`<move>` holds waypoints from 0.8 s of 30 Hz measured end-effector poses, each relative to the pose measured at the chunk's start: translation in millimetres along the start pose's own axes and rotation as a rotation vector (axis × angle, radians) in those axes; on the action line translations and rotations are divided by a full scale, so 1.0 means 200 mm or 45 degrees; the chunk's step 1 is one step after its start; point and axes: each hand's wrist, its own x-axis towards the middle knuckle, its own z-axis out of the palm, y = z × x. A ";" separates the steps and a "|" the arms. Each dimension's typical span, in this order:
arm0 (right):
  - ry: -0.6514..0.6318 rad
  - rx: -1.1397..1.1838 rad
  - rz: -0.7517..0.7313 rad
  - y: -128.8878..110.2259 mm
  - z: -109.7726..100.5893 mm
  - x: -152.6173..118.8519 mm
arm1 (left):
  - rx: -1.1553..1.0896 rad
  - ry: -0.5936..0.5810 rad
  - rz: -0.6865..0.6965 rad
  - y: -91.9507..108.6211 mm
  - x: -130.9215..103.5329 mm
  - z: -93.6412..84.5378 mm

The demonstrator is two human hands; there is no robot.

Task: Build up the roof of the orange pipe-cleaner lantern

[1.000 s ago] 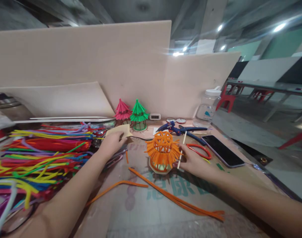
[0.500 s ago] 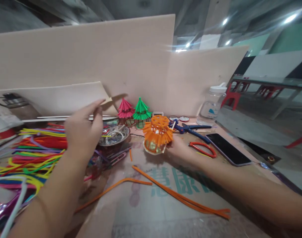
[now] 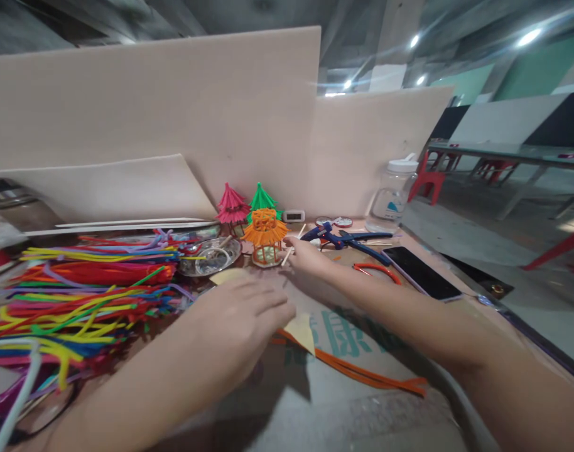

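Left hand [image 3: 242, 329]: fingers together over yellow paper [image 3: 303, 333], grip unclear. Right hand [image 3: 306, 256]: fingers pinch pale stick [image 3: 287, 257] beside orange hut [image 3: 267, 235].

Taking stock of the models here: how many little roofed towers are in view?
3: the pink tower at the back, the green tower beside it, and the orange tower in front of the green one, by the right hand.

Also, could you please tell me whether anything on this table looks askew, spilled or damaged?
Nothing looks clearly spilled or damaged. The odd one out is the orange model: its top is flat, whereas the pink model and green model behind it rise to points.
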 end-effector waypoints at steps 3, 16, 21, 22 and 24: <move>0.021 0.125 0.052 0.03 -0.11 -0.20 | -0.027 -0.103 0.047 0.06 0.01 0.12; 0.228 0.163 0.006 0.04 -0.50 -0.74 | -0.607 -0.212 -0.193 0.06 0.11 0.62; -0.164 0.101 -0.037 0.02 -0.33 -0.71 | -0.427 -0.247 -0.310 0.00 0.11 0.67; -0.213 0.120 -0.032 0.03 -0.30 -0.71 | -0.418 -0.264 -0.300 0.00 0.11 0.68; -0.270 0.123 -0.043 0.05 -0.27 -0.70 | -0.395 -0.284 -0.271 0.01 0.12 0.70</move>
